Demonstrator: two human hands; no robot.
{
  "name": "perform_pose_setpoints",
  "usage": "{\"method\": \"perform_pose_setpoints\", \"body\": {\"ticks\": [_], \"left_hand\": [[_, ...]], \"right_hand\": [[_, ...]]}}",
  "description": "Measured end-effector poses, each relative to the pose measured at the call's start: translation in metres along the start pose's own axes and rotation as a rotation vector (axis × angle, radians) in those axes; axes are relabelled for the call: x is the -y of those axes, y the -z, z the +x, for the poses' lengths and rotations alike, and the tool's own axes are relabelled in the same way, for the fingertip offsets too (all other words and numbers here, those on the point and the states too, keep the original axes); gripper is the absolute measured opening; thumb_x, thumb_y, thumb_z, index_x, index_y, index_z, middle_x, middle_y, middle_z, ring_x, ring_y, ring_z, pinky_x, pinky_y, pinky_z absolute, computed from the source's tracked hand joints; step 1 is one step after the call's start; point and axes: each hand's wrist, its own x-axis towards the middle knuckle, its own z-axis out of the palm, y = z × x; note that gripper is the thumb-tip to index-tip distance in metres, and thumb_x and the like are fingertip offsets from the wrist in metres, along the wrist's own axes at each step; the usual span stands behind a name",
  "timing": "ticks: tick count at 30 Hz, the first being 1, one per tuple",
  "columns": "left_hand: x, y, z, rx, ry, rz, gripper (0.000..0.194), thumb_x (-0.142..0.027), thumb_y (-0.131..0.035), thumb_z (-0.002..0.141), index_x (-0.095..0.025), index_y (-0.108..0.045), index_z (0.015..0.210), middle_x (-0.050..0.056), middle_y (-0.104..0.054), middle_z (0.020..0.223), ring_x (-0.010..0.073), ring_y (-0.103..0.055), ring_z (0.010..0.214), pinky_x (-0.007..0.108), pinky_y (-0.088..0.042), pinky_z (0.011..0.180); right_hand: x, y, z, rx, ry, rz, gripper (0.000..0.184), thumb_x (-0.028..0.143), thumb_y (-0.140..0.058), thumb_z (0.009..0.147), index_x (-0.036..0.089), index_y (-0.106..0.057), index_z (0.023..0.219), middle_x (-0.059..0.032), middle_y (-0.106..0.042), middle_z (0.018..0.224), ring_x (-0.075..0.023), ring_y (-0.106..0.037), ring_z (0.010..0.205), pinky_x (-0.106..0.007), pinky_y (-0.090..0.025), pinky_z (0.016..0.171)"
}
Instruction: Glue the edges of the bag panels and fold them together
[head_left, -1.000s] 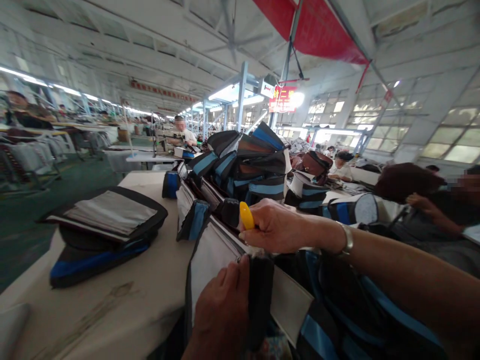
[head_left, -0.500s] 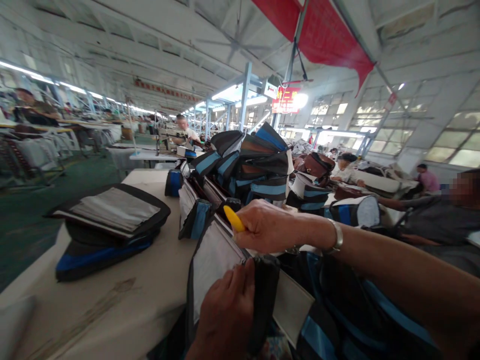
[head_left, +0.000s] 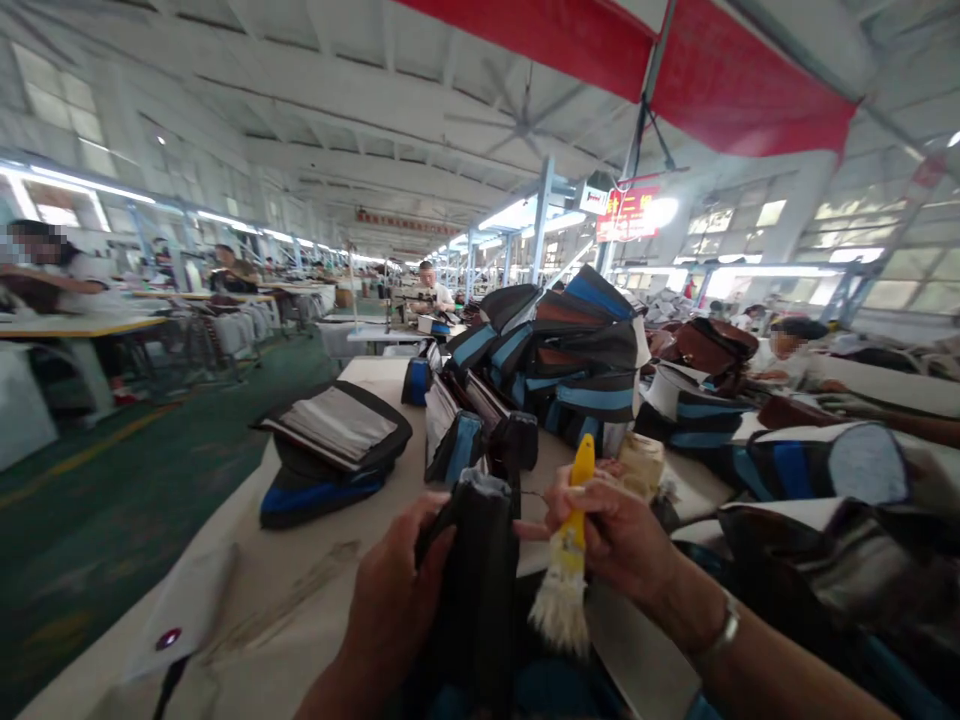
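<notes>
Green floor [head_left: 247,400], crossed by a worn yellow line, fills the far left, where a co-worker [head_left: 84,270] in pale clothing leans over a yellow-edged table [head_left: 112,325]. Nearer, a whitish block [head_left: 187,610] with a round dark-red spot and a black cord sits at the corner of the pale, stained worktable [head_left: 292,590]. Past it lies a stack of black-and-blue bag parts [head_left: 337,450], grey lining upward. The left hand [head_left: 397,570] is curled, thumb and fingers pinching the edge of a black bag piece [head_left: 480,570] that stands upright between the two hands, in front of the worktable's smaller bags [head_left: 454,440]. Far behind hangs a red banner [head_left: 405,220], its characters too small to read. Right of it rises a heap of black, blue and brown bags [head_left: 555,350]. The right hand [head_left: 607,525] is closed around the yellow handle of a brush [head_left: 574,550], pale bristles down, one finger reaching to the black bag piece's right side. Above, a red sign [head_left: 628,213] carries yellow characters, "二" readable among them, partly lost in glare. Just behind the right hand stands a yellowish container [head_left: 641,465]; brown bags [head_left: 712,345] lie beyond.
</notes>
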Motion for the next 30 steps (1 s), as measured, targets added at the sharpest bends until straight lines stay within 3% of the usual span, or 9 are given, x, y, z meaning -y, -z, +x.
{"method": "perform_pose_setpoints", "body": {"ticks": [4, 9, 13, 17, 19, 21, 23, 26, 30], "left_hand": [[0.001, 0.017, -0.003, 0.049, -0.069, 0.107, 0.027, -0.034, -0.039, 0.098, -0.025, -0.062, 0.109, 0.005, -0.064, 0.109, 0.0177, -0.066, 0.091, 0.029, -0.054, 0.077], [-0.007, 0.024, -0.011, -0.005, 0.045, 0.209, 0.06, -0.045, -0.066, 0.077, -0.013, -0.056, 0.126, 0.018, -0.053, 0.131, 0.0348, -0.055, 0.118, 0.051, -0.05, 0.095], [-0.006, 0.021, -0.009, -0.014, 0.093, -0.041, 0.034, -0.035, -0.049, 0.092, -0.019, -0.067, 0.116, 0.012, -0.058, 0.124, 0.0255, -0.058, 0.113, 0.041, -0.05, 0.097], [-0.008, 0.026, 0.002, 0.107, 0.207, -0.272, 0.03, -0.04, -0.05, 0.094, -0.022, -0.073, 0.098, 0.007, -0.061, 0.113, 0.02, -0.061, 0.102, 0.031, -0.05, 0.087], [-0.011, 0.028, 0.007, 0.163, 0.25, -0.332, 0.032, -0.042, -0.049, 0.094, -0.02, -0.073, 0.089, 0.006, -0.061, 0.106, 0.0187, -0.061, 0.096, 0.029, -0.049, 0.081], [-0.014, 0.029, 0.011, 0.187, 0.269, -0.37, 0.033, -0.042, -0.05, 0.094, -0.019, -0.071, 0.084, 0.005, -0.06, 0.104, 0.018, -0.061, 0.094, 0.028, -0.047, 0.08], [-0.015, 0.029, 0.013, 0.191, 0.281, -0.413, 0.034, -0.042, -0.05, 0.094, -0.018, -0.069, 0.08, 0.004, -0.059, 0.102, 0.0175, -0.06, 0.093, 0.027, -0.046, 0.082], [-0.013, 0.029, 0.015, 0.199, 0.312, -0.474, 0.037, -0.045, -0.05, 0.094, -0.018, -0.066, 0.075, 0.003, -0.059, 0.098, 0.0165, -0.06, 0.087, 0.027, -0.046, 0.078], [-0.009, 0.031, 0.015, 0.219, 0.344, -0.457, 0.038, -0.047, -0.051, 0.092, -0.018, -0.066, 0.073, 0.003, -0.059, 0.093, 0.0168, -0.06, 0.085, 0.027, -0.045, 0.075]], "right_hand": [[-0.03, -0.024, 0.022, -0.024, 0.032, 0.192, 0.011, 0.026, -0.065, 0.075, 0.016, -0.064, 0.069, 0.0081, -0.043, 0.043, -0.0043, -0.023, 0.036, -0.032, -0.053, 0.073], [-0.043, -0.044, 0.043, -0.076, 0.045, 0.107, 0.02, 0.035, -0.069, 0.072, 0.018, -0.059, 0.067, 0.0089, -0.037, 0.042, -0.0053, -0.02, 0.035, -0.026, -0.046, 0.049], [-0.034, -0.049, 0.049, -0.108, 0.096, 0.045, 0.021, 0.036, -0.067, 0.076, 0.017, -0.061, 0.069, 0.0092, -0.035, 0.04, -0.0055, -0.021, 0.035, -0.023, -0.042, 0.044], [-0.002, -0.053, 0.056, -0.271, 0.389, -0.048, 0.017, 0.028, -0.073, 0.075, 0.016, -0.062, 0.068, 0.0073, -0.043, 0.045, -0.0044, -0.027, 0.038, -0.018, -0.038, 0.044], [0.007, -0.057, 0.059, -0.322, 0.556, -0.173, 0.016, 0.024, -0.074, 0.075, 0.017, -0.062, 0.067, 0.0062, -0.048, 0.049, -0.0052, -0.035, 0.042, -0.018, -0.043, 0.05], [0.007, -0.06, 0.062, -0.279, 0.664, -0.372, 0.017, 0.024, -0.07, 0.08, 0.018, -0.06, 0.067, 0.0047, -0.051, 0.055, -0.0081, -0.046, 0.05, -0.023, -0.051, 0.064], [0.001, -0.06, 0.065, -0.135, 0.744, -0.675, 0.016, 0.023, -0.064, 0.085, 0.019, -0.06, 0.07, 0.0028, -0.056, 0.064, -0.0114, -0.055, 0.061, -0.031, -0.053, 0.082], [-0.005, -0.055, 0.069, 0.084, 0.881, -1.13, 0.009, 0.019, -0.058, 0.089, 0.02, -0.062, 0.081, 0.0005, -0.06, 0.076, -0.0154, -0.06, 0.077, -0.041, -0.045, 0.102], [-0.001, -0.052, 0.069, -0.028, 1.005, -1.182, 0.01, 0.017, -0.054, 0.092, 0.022, -0.06, 0.087, -0.0009, -0.062, 0.083, -0.0176, -0.062, 0.091, -0.041, -0.047, 0.102]]}}
